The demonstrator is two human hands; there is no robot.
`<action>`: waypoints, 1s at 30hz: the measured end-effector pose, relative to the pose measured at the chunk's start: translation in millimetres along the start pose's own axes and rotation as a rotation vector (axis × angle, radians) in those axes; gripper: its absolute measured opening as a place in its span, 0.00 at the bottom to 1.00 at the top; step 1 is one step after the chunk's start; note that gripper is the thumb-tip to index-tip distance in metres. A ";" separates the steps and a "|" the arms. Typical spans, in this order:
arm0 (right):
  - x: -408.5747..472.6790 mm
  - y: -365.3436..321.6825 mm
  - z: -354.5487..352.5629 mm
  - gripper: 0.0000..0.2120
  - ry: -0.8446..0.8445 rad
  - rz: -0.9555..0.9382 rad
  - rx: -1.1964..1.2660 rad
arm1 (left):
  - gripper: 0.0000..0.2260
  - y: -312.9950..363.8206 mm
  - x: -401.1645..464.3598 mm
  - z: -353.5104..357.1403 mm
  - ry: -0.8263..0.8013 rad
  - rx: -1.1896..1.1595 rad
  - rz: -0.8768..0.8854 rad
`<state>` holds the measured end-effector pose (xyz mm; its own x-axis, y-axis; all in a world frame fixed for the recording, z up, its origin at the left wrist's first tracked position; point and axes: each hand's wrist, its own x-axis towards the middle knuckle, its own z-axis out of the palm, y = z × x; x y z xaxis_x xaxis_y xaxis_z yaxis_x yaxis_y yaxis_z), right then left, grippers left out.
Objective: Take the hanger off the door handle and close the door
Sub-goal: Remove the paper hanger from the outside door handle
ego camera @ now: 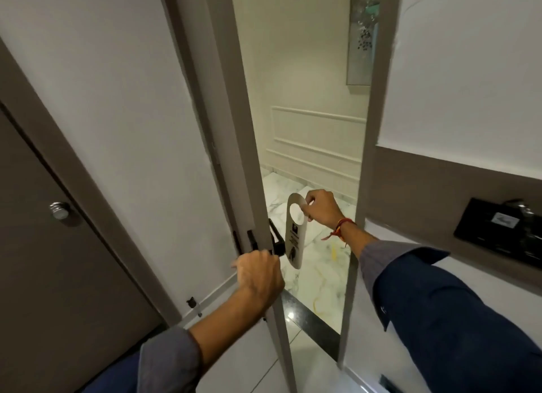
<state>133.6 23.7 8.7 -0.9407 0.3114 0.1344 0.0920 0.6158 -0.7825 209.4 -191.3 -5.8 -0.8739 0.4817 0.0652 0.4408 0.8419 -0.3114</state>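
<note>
The white door (132, 128) stands partly open, its edge toward me. My left hand (259, 278) is closed around the inner black door handle (252, 241). The outer black handle (277, 240) sticks out past the door edge. A grey card hanger (294, 240) with a round hole near its top hangs beside that outer handle, free of it. My right hand (321, 209) pinches the hanger's top edge, out in the gap of the doorway.
The grey door frame (362, 187) stands right of the gap. A marble corridor floor (316, 275) and panelled wall lie beyond. A dark threshold strip (311, 322) crosses the opening. A brown door with a round knob (60, 210) is at left; a black tray (498, 231) is at right.
</note>
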 end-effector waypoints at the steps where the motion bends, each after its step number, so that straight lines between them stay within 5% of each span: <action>1: -4.5 -1.2 -9.9 0.08 0.007 0.017 0.064 | 0.16 7.6 -1.4 -10.0 0.032 -0.073 0.025; 4: -35.6 -6.3 -41.6 0.17 0.088 0.076 0.265 | 0.19 27.9 0.2 -39.3 0.215 -0.256 0.158; 7: -67.1 -0.5 -70.6 0.16 0.118 0.125 0.481 | 0.43 52.3 18.2 -41.5 0.106 -0.450 0.120; 10: -110.8 30.1 -96.7 0.09 0.191 0.225 0.631 | 0.18 89.4 28.1 -21.9 0.007 -0.776 0.318; 12: -150.0 56.4 -109.3 0.15 0.191 0.259 0.618 | 0.14 118.7 26.9 -3.6 -0.114 -1.007 0.471; 16: -242.0 116.0 -126.9 0.09 0.247 0.319 0.412 | 0.09 182.3 -0.2 25.3 -0.481 -1.387 0.612; 23: -440.2 220.5 -178.0 0.16 0.407 0.600 0.410 | 0.07 335.4 -86.0 0.2 -0.726 -1.436 0.850; 30: -655.1 290.4 -249.3 0.14 0.884 0.740 0.466 | 0.06 522.2 -223.6 -36.1 -0.893 -1.397 0.922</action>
<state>857.9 178.9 -155.0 -0.1532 0.9658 -0.2094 0.2115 -0.1749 -0.9616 642.4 149.4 -148.7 0.0650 0.9699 -0.2348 0.1947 0.2185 0.9562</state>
